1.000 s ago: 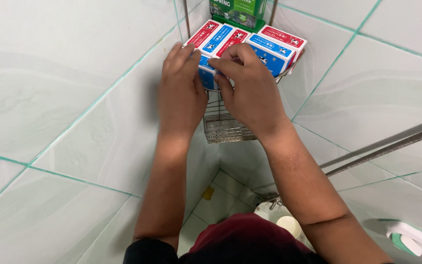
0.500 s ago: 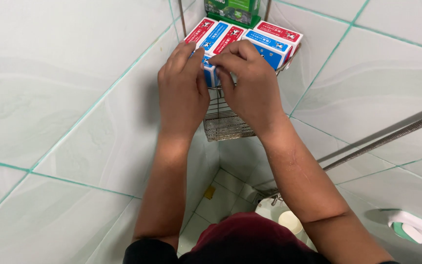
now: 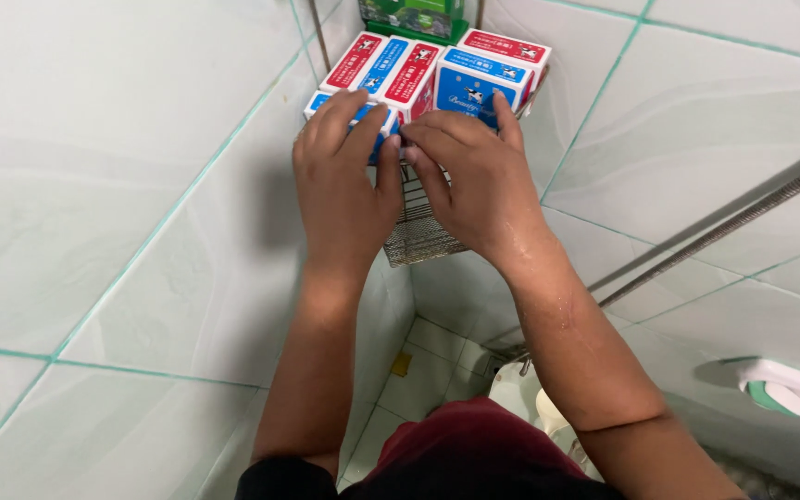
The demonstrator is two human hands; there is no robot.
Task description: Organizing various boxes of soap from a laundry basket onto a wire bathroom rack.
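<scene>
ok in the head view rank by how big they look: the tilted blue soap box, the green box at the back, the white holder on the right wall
1. Tilted blue soap box, nearest.
2 and 3. Unsure: green box is cut off by the frame edge; white wall holder looks similar.

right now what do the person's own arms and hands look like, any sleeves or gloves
Both hands, the left hand and the right hand, are bare, with no gloves; no rings or watch show. Both forearms are uncovered to the elbow, and the right forearm glistens with small water droplets. A dark sleeve edge shows at the left upper arm, beside a maroon garment below.
</scene>
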